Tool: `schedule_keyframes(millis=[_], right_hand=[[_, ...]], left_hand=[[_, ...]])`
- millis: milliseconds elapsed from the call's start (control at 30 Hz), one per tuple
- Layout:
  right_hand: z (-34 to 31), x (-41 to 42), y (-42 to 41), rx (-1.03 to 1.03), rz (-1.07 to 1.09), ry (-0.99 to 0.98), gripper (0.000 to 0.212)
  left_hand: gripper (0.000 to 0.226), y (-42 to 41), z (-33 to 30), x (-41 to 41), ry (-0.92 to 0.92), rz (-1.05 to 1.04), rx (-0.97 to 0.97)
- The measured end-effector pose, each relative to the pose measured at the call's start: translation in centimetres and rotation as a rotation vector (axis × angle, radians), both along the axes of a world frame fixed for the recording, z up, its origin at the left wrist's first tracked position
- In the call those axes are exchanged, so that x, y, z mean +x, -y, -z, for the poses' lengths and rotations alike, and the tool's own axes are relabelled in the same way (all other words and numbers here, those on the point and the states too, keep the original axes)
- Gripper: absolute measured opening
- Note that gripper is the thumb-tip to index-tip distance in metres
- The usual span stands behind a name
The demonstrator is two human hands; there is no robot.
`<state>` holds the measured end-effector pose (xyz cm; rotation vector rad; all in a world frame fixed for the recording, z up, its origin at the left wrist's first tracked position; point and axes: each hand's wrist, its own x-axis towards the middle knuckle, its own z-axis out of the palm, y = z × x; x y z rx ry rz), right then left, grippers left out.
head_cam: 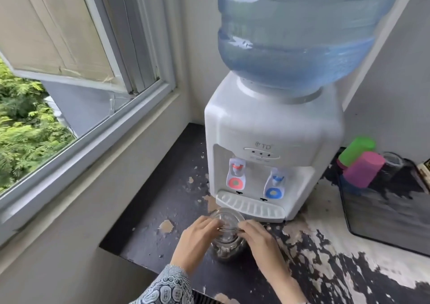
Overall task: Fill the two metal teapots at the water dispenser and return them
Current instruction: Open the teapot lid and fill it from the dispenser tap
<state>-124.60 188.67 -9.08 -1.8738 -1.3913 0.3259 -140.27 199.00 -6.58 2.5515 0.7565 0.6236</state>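
A shiny metal teapot (226,222) stands on the worn black counter (167,206) just in front of the drip tray (251,207) of a white water dispenser (272,126). Its top faces me and its thin wire handle crosses it. My left hand (197,243) and my right hand (263,238) both pinch that handle from either side. The dispenser has a red tap (236,175) on the left and a blue tap (275,185) on the right, with a large blue water bottle (300,28) on top. I see only one teapot.
An open window (76,54) with greenery outside fills the left. Right of the dispenser, a green cup (356,150) and a pink cup (364,169) lie on a dark tray (391,215). A wall rises behind them.
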Motion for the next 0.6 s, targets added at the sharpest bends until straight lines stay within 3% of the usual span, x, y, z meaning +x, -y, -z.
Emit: schedule_keyframes(millis=[100,200,233,333,400,500,600], right_hand=[[2.1,-0.7,1.5,0.015,-0.021,0.101,0.029],[3.4,-1.5,2.6,0.067,-0.028,0.118,0.048],[3.5,-1.6,2.7,0.092,-0.034,0.116,0.052],[3.6,-1.5,2.7,0.171,-0.006,0.079,0.053],[3.1,-1.3,2.5,0.181,0.056,0.008,0.053],[0.8,-1.2,0.8,0.155,0.119,-0.025,0.039],[-1.6,-1.3,-2.1,-0.014,0.026,0.046,0.038]], left_hand=[[0.030,1.1,2.1,-1.4,0.014,0.039,-0.019],[0.075,1.6,4.6,-2.7,-0.023,0.032,-0.134],[0.076,1.7,4.9,-2.9,-0.011,0.022,-0.152],[0.038,2.0,4.4,-2.5,0.062,-0.017,-0.142],[0.030,2.2,3.8,-2.0,0.146,-0.078,-0.223],[0.038,1.6,2.9,-0.5,0.236,-0.127,-0.304],[0.068,0.2,3.0,1.3,0.135,-0.078,-0.264]])
